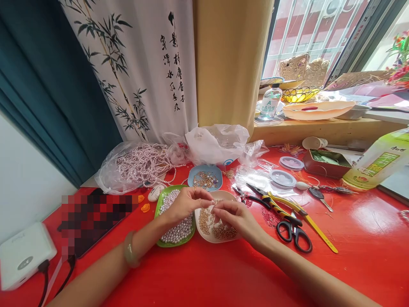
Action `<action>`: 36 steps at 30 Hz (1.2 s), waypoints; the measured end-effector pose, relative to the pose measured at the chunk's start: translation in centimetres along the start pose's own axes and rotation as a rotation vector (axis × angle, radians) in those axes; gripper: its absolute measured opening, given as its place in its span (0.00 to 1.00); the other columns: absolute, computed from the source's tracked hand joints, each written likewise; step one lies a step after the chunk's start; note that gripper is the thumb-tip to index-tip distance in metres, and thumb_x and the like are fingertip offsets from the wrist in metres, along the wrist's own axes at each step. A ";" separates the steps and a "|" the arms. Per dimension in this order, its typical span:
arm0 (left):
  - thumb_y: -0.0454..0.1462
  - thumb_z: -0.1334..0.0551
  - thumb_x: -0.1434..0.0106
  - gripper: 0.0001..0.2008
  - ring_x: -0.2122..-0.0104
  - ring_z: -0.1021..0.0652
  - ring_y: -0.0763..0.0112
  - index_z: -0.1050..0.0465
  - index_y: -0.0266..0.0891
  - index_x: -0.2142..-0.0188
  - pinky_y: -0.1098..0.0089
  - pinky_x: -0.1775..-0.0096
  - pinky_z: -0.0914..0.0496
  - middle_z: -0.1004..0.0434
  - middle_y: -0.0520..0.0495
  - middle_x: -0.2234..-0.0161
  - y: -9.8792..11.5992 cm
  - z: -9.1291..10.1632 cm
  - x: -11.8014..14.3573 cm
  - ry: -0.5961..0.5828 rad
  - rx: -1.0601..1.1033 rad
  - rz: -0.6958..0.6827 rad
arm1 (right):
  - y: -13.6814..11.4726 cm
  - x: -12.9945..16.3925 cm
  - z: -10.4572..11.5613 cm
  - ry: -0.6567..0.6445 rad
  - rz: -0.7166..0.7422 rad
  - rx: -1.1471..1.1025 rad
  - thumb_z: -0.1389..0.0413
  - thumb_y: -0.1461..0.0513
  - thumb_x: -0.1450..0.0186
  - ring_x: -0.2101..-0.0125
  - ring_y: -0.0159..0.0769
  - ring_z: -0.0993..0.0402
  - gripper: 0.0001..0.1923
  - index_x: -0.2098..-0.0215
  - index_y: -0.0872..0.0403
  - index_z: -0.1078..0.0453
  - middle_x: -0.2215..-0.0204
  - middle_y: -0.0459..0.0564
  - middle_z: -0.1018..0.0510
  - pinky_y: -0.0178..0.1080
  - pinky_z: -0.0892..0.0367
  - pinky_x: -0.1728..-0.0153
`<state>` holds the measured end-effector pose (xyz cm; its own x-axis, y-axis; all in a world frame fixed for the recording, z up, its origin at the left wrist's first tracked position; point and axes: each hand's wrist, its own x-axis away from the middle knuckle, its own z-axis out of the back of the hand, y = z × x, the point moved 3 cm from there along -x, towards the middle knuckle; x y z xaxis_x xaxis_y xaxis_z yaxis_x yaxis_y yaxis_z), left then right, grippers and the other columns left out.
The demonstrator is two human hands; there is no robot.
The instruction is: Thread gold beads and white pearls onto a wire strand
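My left hand is over the gap between a green tray of pearl beads and a white dish of small gold beads. Its thumb and fingers are pinched together. My right hand, also pinched, meets it fingertip to fingertip above the white dish. Whatever sits between the fingertips is too small to make out. Just behind the hands lies a blue dish with mixed gold and clear beads. A pale green bangle circles my left wrist.
Right of the dishes lie pliers, scissors and a yellow strip. Pearl strands spill from a plastic bag at the back left. A tin and a green bottle stand on the right; a white power bank lies left.
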<state>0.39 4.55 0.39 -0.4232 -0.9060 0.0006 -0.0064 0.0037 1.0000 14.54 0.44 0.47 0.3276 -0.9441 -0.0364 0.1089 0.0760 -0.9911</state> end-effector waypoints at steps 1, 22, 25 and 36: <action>0.35 0.35 0.57 0.08 0.73 0.30 0.75 0.28 0.34 0.75 0.72 0.65 0.37 0.28 0.51 0.76 0.0 0.0 0.0 -0.009 -0.003 -0.002 | 0.1 0.0 0.0 -0.002 -0.002 0.005 0.48 0.55 0.45 0.81 0.26 0.41 0.14 0.80 0.56 0.33 0.83 0.43 0.35 0.30 0.45 0.80; 0.38 0.39 0.50 0.08 0.73 0.32 0.74 0.28 0.35 0.72 0.73 0.69 0.38 0.29 0.49 0.74 1.0 -0.3 0.3 -0.052 -0.209 -0.090 | 0.3 -0.4 0.4 0.039 0.058 0.112 0.47 0.57 0.45 0.73 0.31 0.35 0.10 0.75 0.55 0.31 0.76 0.46 0.30 0.33 0.40 0.71; 0.39 0.40 0.50 0.09 0.71 0.30 0.71 0.27 0.37 0.70 0.72 0.68 0.38 0.27 0.48 0.72 1.1 0.2 0.2 -0.034 -0.359 -0.075 | 0.1 -0.4 0.5 0.046 0.053 0.111 0.47 0.57 0.45 0.74 0.31 0.35 0.10 0.76 0.55 0.31 0.77 0.46 0.30 0.33 0.40 0.72; 0.36 0.42 0.51 0.07 0.74 0.28 0.71 0.27 0.38 0.73 0.74 0.71 0.38 0.25 0.49 0.74 2.2 2.7 0.6 -0.170 -0.761 -0.013 | -1.0 -0.3 1.1 0.152 0.016 -0.054 0.49 0.56 0.43 0.81 0.27 0.32 0.11 0.73 0.57 0.34 0.77 0.47 0.28 0.31 0.38 0.80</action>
<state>-2.35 5.15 2.56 -0.5603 -0.8268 0.0495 0.5855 -0.3531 0.7297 15.42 0.97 1.59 0.1828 -0.9808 -0.0672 0.0530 0.0781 -0.9955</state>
